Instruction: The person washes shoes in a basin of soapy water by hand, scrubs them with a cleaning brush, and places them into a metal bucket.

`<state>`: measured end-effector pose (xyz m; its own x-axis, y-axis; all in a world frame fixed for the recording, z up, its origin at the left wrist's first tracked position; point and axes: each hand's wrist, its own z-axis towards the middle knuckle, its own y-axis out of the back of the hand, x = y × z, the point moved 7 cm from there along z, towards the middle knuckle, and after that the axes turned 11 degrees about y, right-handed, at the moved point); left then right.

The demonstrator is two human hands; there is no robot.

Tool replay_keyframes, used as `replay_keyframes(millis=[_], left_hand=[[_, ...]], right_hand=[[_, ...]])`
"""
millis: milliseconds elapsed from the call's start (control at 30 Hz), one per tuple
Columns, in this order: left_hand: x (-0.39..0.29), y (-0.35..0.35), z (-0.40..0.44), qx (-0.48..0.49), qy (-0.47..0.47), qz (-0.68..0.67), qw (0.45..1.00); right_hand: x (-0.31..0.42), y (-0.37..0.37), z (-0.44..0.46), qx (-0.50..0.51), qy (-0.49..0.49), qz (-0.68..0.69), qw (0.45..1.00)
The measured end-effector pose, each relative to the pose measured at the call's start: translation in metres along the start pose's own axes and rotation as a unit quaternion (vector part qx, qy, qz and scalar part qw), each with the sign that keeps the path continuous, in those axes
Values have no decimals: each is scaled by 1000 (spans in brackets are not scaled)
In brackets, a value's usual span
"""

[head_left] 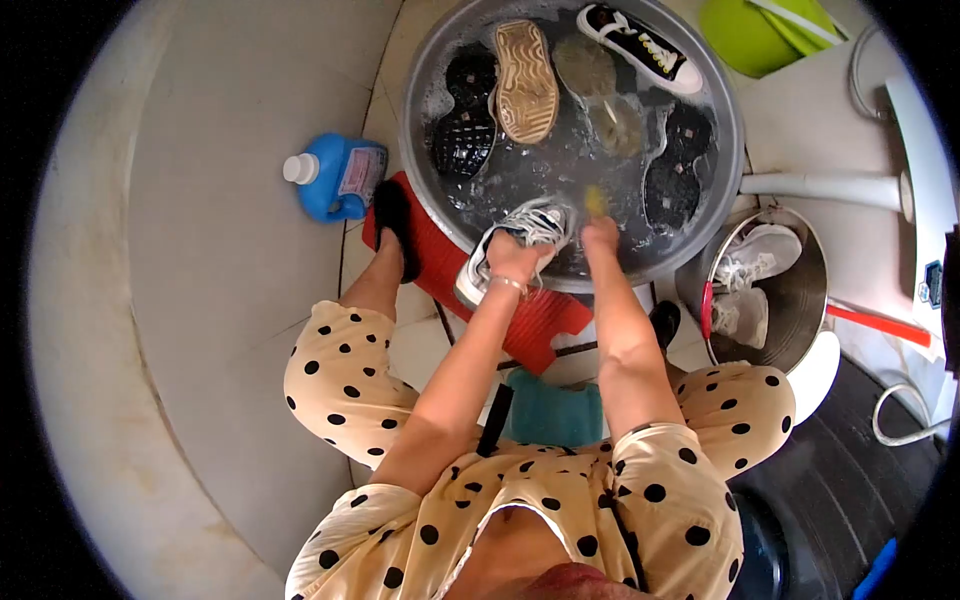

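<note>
My left hand [515, 260] grips a white-laced sneaker [538, 222] over the near rim of a large grey basin [414, 135]. The sneaker is tilted, its toe pointing into the basin. Just right of the toe, my right hand [600, 236] is closed around a small yellow brush [595, 200], which motion blurs. Soapy water fills the basin. A tan-soled shoe [526, 82] floats sole up, a black sneaker with white laces [645, 48] lies at the far right, and dark soles [680, 165] show at both sides.
A blue detergent jug [340, 177] lies on the floor at left. At right, a metal bucket [818, 300] holds two pale shoes [765, 255], beneath a white pipe [820, 187]. A green bucket [755, 40] stands at far right, and a red mat [440, 260] lies below the basin.
</note>
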<state>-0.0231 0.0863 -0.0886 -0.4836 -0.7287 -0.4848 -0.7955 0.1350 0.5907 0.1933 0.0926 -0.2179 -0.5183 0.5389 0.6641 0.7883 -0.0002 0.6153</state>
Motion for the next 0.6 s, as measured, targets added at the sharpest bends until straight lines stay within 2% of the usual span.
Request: replay_keyframes(millis=[33, 67, 100, 133, 200, 233, 300, 400, 467, 500, 533, 600], left_hand=[[2, -2, 5, 12, 33, -6, 999], [1, -7, 13, 23, 64, -15, 998], [14, -17, 30, -25, 8, -37, 999], [23, -23, 42, -42, 14, -81, 996], [3, -10, 18, 33, 35, -98, 994], [20, -19, 29, 64, 41, -164, 984], [8, -15, 12, 106, 29, -256, 960], [9, -9, 9, 138, 68, -322, 934], [12, -10, 4, 121, 101, -376, 913], [24, -7, -1, 27, 189, -405, 894], [36, -16, 9, 144, 204, -476, 843], [30, -7, -3, 235, 233, -575, 748]], right_hand=[[16, -10, -8, -19, -13, -22, 999], [61, 6, -33, -23, -14, -33, 999], [78, -4, -47, 49, 52, -73, 995], [111, 11, -73, 82, 74, -76, 991], [113, 22, -73, 119, 84, -119, 982], [98, 21, -65, 116, 92, -134, 980], [75, 26, -39, 110, 87, -166, 976], [41, 12, 8, 110, 189, -287, 933], [29, 22, 24, 92, 45, -254, 962], [23, 31, 25, 73, 30, -243, 967], [9, 40, 24, 54, 17, -230, 972], [4, 40, 13, 14, 0, -169, 985]])
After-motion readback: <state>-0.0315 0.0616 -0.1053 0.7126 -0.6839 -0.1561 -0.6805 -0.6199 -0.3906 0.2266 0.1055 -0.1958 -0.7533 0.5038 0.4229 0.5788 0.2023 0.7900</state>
